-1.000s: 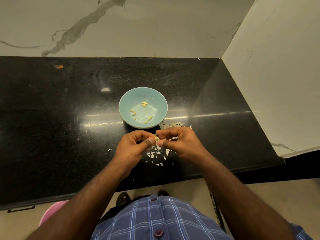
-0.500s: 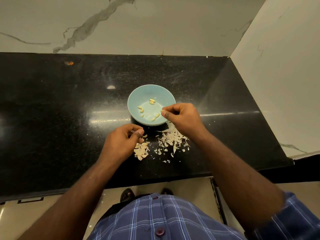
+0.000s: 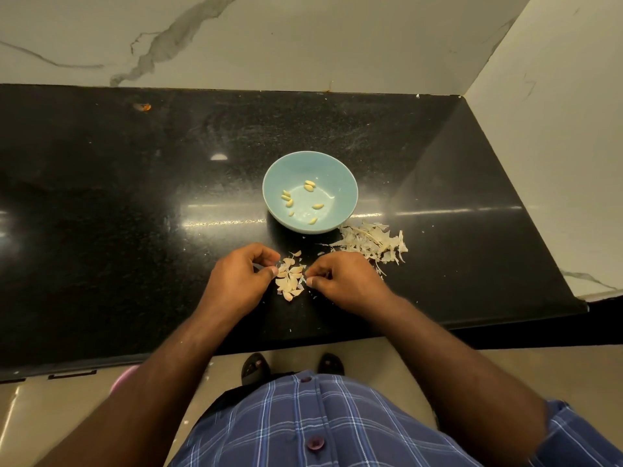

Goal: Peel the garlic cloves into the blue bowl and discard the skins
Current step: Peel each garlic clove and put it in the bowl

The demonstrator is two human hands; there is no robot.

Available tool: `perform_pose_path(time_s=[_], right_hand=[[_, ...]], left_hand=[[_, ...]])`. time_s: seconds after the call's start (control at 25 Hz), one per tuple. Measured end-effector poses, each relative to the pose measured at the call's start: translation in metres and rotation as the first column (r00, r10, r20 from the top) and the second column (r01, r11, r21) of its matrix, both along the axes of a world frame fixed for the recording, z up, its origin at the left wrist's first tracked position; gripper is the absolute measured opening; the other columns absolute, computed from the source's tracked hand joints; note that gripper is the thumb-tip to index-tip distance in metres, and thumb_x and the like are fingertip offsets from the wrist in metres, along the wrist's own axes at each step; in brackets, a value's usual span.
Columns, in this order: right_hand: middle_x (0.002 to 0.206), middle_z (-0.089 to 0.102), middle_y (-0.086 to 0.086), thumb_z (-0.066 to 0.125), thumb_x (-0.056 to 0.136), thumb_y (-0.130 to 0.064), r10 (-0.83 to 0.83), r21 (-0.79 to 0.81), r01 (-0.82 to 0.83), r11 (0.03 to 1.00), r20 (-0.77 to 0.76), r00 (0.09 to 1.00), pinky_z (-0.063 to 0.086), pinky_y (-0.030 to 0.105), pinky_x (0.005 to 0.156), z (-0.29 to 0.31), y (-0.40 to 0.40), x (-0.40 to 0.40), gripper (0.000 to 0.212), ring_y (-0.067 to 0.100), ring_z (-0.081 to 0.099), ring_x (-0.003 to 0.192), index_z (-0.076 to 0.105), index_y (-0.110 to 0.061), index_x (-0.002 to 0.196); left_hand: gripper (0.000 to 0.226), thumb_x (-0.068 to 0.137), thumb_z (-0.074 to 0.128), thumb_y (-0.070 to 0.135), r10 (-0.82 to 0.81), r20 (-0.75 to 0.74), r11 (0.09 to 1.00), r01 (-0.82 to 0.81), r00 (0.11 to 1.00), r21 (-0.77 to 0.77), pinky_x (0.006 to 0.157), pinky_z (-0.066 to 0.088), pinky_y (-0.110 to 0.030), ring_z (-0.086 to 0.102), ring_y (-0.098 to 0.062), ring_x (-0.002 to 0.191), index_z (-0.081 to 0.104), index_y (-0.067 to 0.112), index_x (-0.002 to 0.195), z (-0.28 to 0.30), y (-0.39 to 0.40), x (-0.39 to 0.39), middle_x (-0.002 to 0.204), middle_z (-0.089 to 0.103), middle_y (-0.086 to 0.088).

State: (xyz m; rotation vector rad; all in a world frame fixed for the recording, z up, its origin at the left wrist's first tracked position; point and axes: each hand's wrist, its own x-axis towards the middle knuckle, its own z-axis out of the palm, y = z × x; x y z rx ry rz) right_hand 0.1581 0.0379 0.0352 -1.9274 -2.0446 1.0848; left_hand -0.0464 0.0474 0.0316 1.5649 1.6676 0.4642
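Bowl: blue bowl (image 3: 344, 183) on black counter (image 3: 101, 230), 7 peeled cloves (image 3: 309, 186) inside.
Unpeeled cloves (image 3: 290, 279): small pile btwn hands.
L hand (image 3: 237, 281): fingers curled, at pile.
R hand (image 3: 344, 281): same, pinching at pile edge.
Skins (image 3: 372, 244): heap just R of bowl.

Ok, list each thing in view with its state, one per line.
blue bowl: upright, holds several peeled cloves
unpeeled cloves: piled between the hands
skins: heaped right of the bowl
left hand: fingers curled at the pile, hold unclear
right hand: fingers curled at the pile, hold unclear
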Motion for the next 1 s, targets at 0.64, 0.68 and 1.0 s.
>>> perform_pose_path(time_s=[0.64,0.68,1.0], right_hand=[[0.082,0.069,-0.009,0.064,0.091,-0.025,-0.206,0.007,0.207,0.978,-0.040,0.978,0.059,0.040,0.080,0.004,0.006,-0.021,0.008,0.008,0.065,0.081,0.072,-0.025,0.092],[0.082,0.070,-0.008,0.065,0.091,-0.024,-0.238,-0.002,0.239,0.971,-0.098,0.966,0.059,0.040,0.079,0.007,0.005,-0.020,0.007,0.009,0.067,0.081,0.073,-0.024,0.091],[0.074,0.074,0.004,0.075,0.088,-0.024,-0.385,-0.165,0.348,0.923,-0.393,0.835,0.060,0.041,0.075,0.004,0.002,-0.014,0.006,0.011,0.065,0.066,0.076,-0.018,0.087]], left_hand=[[0.012,0.095,0.070,0.027,-0.040,0.040,0.997,0.037,0.998,0.072,0.065,0.041,-0.016,0.062,0.002,0.084,0.071,0.036,0.103,0.008,0.005,0.012,0.092,0.068,0.020],[0.011,0.094,0.070,0.029,-0.037,0.060,0.997,0.033,0.998,0.063,0.067,0.043,-0.017,0.062,0.002,0.085,0.071,0.036,0.102,0.008,0.005,0.014,0.092,0.068,0.019],[0.009,0.093,0.072,0.014,0.035,0.355,0.983,0.032,0.934,-0.179,0.071,0.057,-0.031,0.074,-0.017,0.080,0.076,0.021,0.097,-0.005,0.013,0.022,0.083,0.078,-0.001]])
